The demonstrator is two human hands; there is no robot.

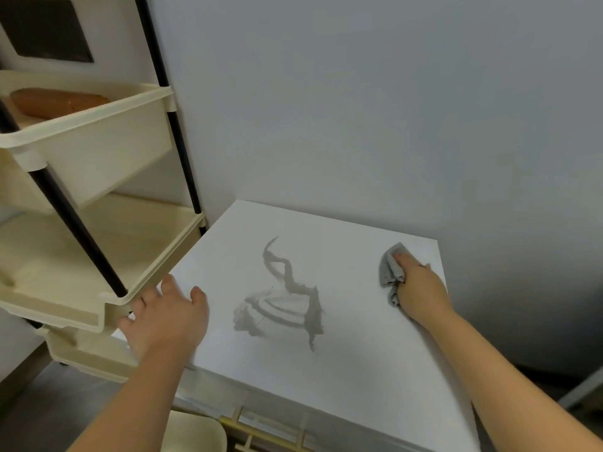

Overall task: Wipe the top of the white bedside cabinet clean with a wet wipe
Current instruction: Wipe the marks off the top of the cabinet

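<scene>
The white cabinet top fills the lower middle of the head view, set against the wall. A grey smeared stain marks its centre. At the far right edge my right hand presses a crumpled grey wet wipe onto the surface, apart from the stain. My left hand lies flat on the top's left edge with its fingers spread and nothing in it.
A cream tiered trolley with black poles stands tight against the cabinet's left side; an orange-brown object lies in its upper tray. The grey wall is behind. A cream bin sits below the front edge.
</scene>
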